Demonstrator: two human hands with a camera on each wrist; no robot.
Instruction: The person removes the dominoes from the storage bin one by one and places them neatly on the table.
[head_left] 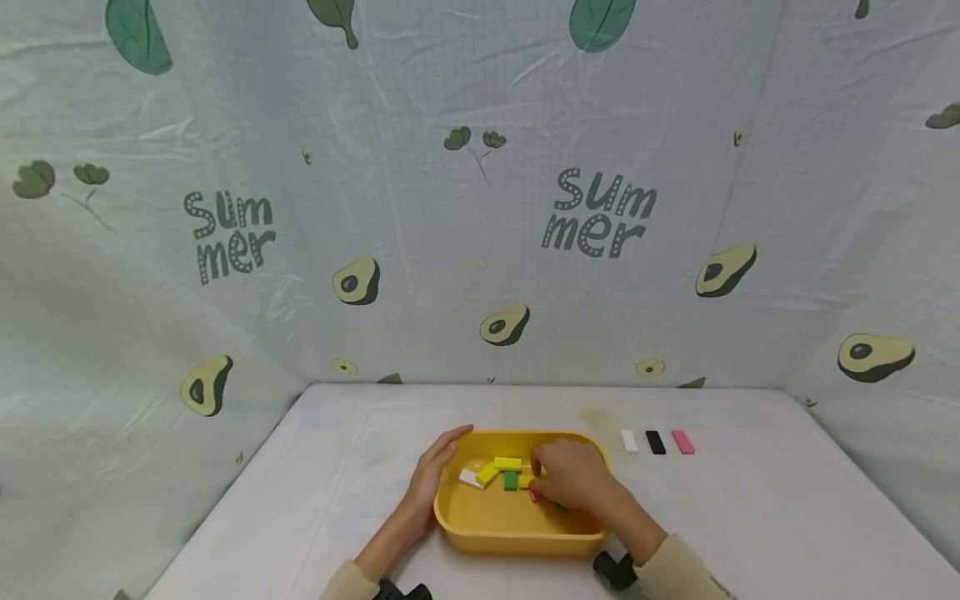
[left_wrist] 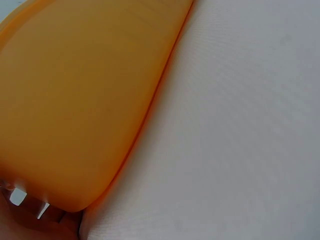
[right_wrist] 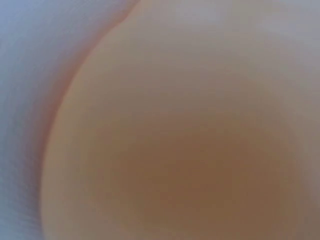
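A yellow tray [head_left: 517,542] sits on the white table near me. My left hand [head_left: 433,477] grips its left rim, fingers curved round the far corner. The left wrist view shows the tray's outer wall [left_wrist: 75,100] close up. Inside the tray lie a yellow block [head_left: 507,462], a yellow-green block [head_left: 487,473], a green block [head_left: 511,481], a white block [head_left: 470,478] and a red block [head_left: 535,496]. My right hand [head_left: 566,475] reaches into the tray with fingers curled down over the blocks. What its fingertips hold is hidden. The right wrist view is only a tan blur.
Three small blocks lie in a row on the table to the right of the tray: white [head_left: 628,441], black [head_left: 656,442], pink [head_left: 682,442]. Printed cloth walls enclose the table at the back and both sides. Bare tabletop [left_wrist: 240,125] lies left of the tray.
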